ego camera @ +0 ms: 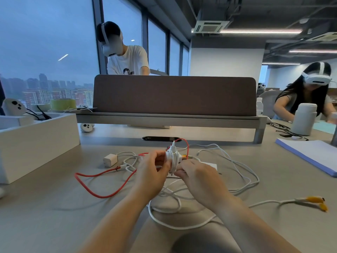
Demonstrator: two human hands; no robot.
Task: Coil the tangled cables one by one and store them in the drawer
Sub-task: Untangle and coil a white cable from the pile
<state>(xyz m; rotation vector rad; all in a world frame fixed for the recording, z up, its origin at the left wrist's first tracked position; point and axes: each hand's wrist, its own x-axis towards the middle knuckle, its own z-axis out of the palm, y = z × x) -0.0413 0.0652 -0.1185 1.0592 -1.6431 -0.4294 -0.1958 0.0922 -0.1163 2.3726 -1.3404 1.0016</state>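
Head view: above the table (54,207), the left hand (153,170) grips a small white cable coil (172,157), fingers curled round it. The right hand (198,175) pinches the coil's lower edge. A red cable (104,196) and loose white cables (179,228) lie tangled beneath. A white box (36,143) stands at left.

Illumination is dim and cool. Overcast blue-grey daylight enters through the windows (45,42) at left. Ceiling strip lights (260,31) at upper right glow pale pink and reflect as short streaks in those windows. Shadows on the desk (54,207) are soft and faint under the cables (182,228); one darker patch lies at bottom centre. Wide-angle distortion bends and stretches the edges. Overall sharpness is moderate; the far background is soft, with slight compression smear.
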